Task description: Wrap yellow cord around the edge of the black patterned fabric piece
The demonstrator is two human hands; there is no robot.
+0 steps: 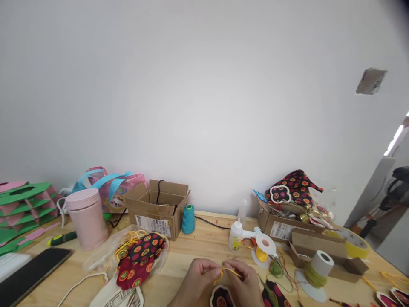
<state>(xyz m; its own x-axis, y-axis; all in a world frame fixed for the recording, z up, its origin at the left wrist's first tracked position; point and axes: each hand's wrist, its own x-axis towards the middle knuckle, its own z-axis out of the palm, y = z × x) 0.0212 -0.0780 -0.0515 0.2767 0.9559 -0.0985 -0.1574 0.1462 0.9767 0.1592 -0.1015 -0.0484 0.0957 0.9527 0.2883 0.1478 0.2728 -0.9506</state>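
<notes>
At the bottom middle of the head view, my left hand [200, 281] and my right hand [246, 283] are close together, fingertips nearly touching. Both pinch a thin yellow cord [218, 280], which loops down between them. Just below lies a flower-shaped piece [221, 297] with dark patterned fabric and a pale border, partly cut off by the frame. Whether the cord is tied to it I cannot tell. Beside my right hand is dark patterned fabric [277, 295] with green cord across it.
Behind my hands stand a white glue bottle [235, 237], a yellow cord spool [262, 254] and a teal thread cone [188, 220]. Right are an olive cord spool [315, 275] and cardboard box [277, 226]. Left are patterned fabric [140, 258], an open box [153, 217] and a pink canister [87, 221].
</notes>
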